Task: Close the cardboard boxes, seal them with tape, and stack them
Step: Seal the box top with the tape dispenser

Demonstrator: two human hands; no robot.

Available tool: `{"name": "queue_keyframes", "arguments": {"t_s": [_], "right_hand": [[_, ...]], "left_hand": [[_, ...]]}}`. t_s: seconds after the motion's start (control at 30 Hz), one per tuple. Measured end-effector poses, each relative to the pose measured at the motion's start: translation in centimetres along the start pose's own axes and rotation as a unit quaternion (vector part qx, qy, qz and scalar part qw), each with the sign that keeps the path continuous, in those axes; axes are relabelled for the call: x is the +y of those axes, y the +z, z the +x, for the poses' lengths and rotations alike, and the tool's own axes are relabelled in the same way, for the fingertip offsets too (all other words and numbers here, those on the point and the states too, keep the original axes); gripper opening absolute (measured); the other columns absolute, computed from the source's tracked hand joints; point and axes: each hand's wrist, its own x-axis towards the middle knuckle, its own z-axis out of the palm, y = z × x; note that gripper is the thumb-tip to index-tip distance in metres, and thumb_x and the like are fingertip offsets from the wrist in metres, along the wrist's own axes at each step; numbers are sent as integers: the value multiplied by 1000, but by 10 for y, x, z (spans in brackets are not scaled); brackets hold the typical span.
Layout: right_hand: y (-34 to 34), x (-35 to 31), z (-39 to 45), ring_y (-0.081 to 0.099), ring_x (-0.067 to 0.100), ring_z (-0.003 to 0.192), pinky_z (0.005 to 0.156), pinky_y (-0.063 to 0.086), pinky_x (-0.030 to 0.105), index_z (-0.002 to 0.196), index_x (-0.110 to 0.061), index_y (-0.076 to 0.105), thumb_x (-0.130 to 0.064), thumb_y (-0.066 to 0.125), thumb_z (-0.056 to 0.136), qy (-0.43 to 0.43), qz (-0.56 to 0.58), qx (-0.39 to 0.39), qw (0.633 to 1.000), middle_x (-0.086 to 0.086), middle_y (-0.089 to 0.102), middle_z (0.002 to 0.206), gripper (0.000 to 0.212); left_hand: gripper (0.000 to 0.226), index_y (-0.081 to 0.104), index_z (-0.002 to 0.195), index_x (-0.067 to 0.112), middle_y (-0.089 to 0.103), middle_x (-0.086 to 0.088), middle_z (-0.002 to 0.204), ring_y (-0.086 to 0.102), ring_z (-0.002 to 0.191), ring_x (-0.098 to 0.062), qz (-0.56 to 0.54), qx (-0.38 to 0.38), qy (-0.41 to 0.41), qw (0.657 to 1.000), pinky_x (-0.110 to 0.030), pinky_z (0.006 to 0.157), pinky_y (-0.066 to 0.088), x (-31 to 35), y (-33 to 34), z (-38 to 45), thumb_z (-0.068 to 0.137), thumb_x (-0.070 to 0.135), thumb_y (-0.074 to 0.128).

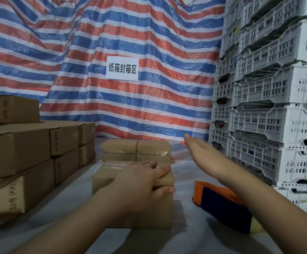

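I have a cardboard box (130, 204) directly before me on the table (185, 239), my left hand (140, 182) resting on its top. Behind it, further back, sit two sealed boxes (136, 150) side by side, touching. To the left stands a stack of boxes (29, 158), several layers high. To the right of the near box lies a tape dispenser (224, 206), under my right hand (204, 154), which hovers above the table. Stacked crates (270, 107) rise along the right edge. A striped tarp (130, 33) hangs behind everything, with a paper sign (122, 68) on it.
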Motion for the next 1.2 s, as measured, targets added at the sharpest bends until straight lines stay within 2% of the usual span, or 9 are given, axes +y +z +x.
{"name": "queue_keyframes", "arguments": {"t_s": [0.17,0.3,0.43,0.53,0.7,0.8,0.9,1.03,1.2], "right_hand": [[37,-38,4,22,17,151,117,21,37,158,-36,18,-64,17,102,24,156,-100,982,-8,19,165,62],[63,-35,2,39,21,142,113,30,31,154,-28,30,-60,19,103,73,242,-113,961,2,39,156,61],[76,-18,-8,62,17,104,85,52,29,127,-28,52,-57,33,103,131,374,-55,917,1,63,117,42],[86,-4,-14,67,31,109,100,52,47,127,-13,62,-52,41,103,168,427,-34,888,16,69,118,50],[85,-7,-24,59,31,122,111,43,49,136,-12,55,-49,37,104,164,440,-43,882,19,62,130,53],[78,10,-34,43,34,137,117,30,44,147,-10,43,-46,26,107,100,368,-83,921,20,47,148,56],[70,16,-39,29,23,147,116,24,34,157,-20,22,-43,33,106,49,259,-50,963,-3,32,156,57],[76,25,-50,23,11,148,122,25,38,156,-45,0,-77,52,67,40,224,-113,967,-21,18,160,108],[91,20,-51,44,8,135,116,39,43,154,-49,2,-61,53,78,-21,219,-120,968,-11,40,152,92]], "left_hand": [[64,23,150,44,41,3,151,44,132,-16,1,16,7,1000,-37,108,36,0,0,-1,92,71,31],[57,39,142,40,53,6,136,52,116,-10,-4,45,27,999,-31,99,43,0,1,-1,93,68,32],[67,43,136,29,58,5,131,55,113,-10,7,98,6,995,-29,95,43,-1,5,0,88,73,35],[71,38,141,26,55,5,136,53,118,-10,11,119,10,993,-28,96,41,0,6,-2,87,73,39],[71,20,149,40,45,16,144,46,117,3,-128,113,1,985,-15,89,34,-2,-10,-10,89,67,48],[71,27,146,46,37,23,148,37,132,3,-233,185,-52,953,-27,104,39,-19,-26,-30,82,76,41],[67,40,138,44,47,22,136,45,126,0,-305,270,-128,904,-32,102,44,-49,-26,-55,78,73,43],[80,33,147,38,43,17,142,43,125,-2,-443,207,-225,842,-28,102,40,-75,-3,-74,74,65,51],[43,56,112,69,64,37,112,59,103,14,-582,144,-227,768,-10,77,43,-72,35,-80,69,64,60]]}}
